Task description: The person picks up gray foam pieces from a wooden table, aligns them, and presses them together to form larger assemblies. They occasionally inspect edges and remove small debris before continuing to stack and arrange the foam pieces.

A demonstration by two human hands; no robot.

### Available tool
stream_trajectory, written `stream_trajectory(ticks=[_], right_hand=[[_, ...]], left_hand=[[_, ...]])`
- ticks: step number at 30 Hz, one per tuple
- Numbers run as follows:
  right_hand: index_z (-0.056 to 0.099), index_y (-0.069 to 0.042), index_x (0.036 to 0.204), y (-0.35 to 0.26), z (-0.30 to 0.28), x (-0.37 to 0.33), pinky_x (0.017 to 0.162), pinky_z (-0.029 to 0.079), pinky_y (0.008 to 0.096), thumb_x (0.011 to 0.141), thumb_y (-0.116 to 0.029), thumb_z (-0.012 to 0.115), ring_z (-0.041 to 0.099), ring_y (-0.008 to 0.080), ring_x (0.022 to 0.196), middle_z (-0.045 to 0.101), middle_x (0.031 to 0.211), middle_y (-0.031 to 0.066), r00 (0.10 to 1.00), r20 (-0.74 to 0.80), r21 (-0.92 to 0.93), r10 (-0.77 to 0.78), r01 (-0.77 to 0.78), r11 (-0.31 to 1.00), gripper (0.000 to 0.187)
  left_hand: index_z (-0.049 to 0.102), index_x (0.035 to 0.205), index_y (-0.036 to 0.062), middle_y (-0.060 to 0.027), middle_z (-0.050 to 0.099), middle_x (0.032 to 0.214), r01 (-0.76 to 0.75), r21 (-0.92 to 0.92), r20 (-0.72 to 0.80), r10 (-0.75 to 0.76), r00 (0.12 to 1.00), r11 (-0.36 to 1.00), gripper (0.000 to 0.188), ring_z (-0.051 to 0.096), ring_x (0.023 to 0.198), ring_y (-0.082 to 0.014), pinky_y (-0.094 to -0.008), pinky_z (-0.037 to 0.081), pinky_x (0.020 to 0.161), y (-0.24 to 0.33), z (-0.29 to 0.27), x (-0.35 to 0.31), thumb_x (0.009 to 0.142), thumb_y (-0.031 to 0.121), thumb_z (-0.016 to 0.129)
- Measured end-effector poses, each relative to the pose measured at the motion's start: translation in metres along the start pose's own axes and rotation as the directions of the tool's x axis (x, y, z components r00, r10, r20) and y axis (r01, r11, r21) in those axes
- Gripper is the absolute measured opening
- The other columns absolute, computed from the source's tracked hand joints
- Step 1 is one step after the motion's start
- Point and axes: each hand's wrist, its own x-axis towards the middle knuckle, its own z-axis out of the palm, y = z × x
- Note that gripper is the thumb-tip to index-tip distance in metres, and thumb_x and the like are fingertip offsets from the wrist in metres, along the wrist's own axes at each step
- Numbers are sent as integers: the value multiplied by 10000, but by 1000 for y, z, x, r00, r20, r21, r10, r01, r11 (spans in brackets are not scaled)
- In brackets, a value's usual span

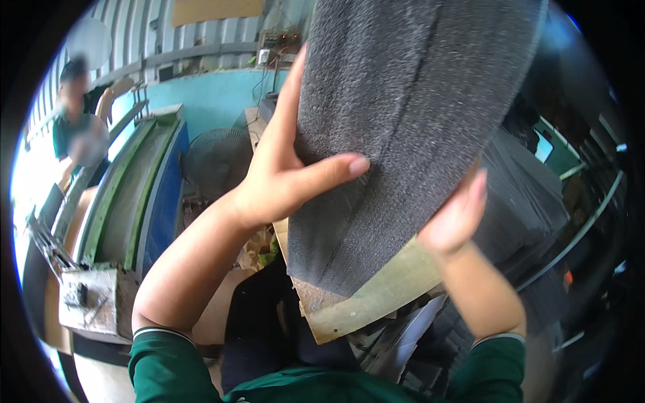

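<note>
A large dark grey foam sheet is raised in front of me and fills the upper middle of the view. My left hand grips its left edge, thumb pressed across the front face. My right hand holds the sheet's lower right edge from behind, fingers mostly hidden by the foam. Under the sheet lies a worn wooden board. A stack of more dark grey sheets sits to the right, behind my right hand.
A green and blue machine runs along the left, with a fan beside it. Another person stands at the far left. A turquoise wall is behind. A metal block sits low left.
</note>
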Motion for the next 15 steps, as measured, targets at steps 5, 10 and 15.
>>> stream_trajectory(ticks=[5,10,15], right_hand=[[66,6,1669,95,7,-105,1272,237,508,979,-552,589,298,341,1550,196,1709,198,996,-14,-263,-86,79,961,1031],[167,38,1636,136,0,-125,1255,286,485,952,-504,577,394,351,1495,344,1647,226,949,-281,131,-146,188,973,965],[129,8,1631,127,-14,-162,1221,329,497,876,-175,789,402,319,1466,322,1617,201,999,-3,-253,47,-46,966,1019]], left_hand=[[480,1519,-19,-135,634,1400,538,-309,122,-528,840,784,825,582,1318,-229,-402,450,1142,-21,21,-80,847,182,913],[525,1470,-30,-149,655,1347,376,-232,-42,-395,918,897,794,620,1241,-232,-392,485,1077,-40,40,-104,829,207,929],[581,1410,-31,-128,674,1293,456,-400,36,-483,875,795,696,630,1214,-205,-389,496,1059,-49,27,-133,832,165,915]])
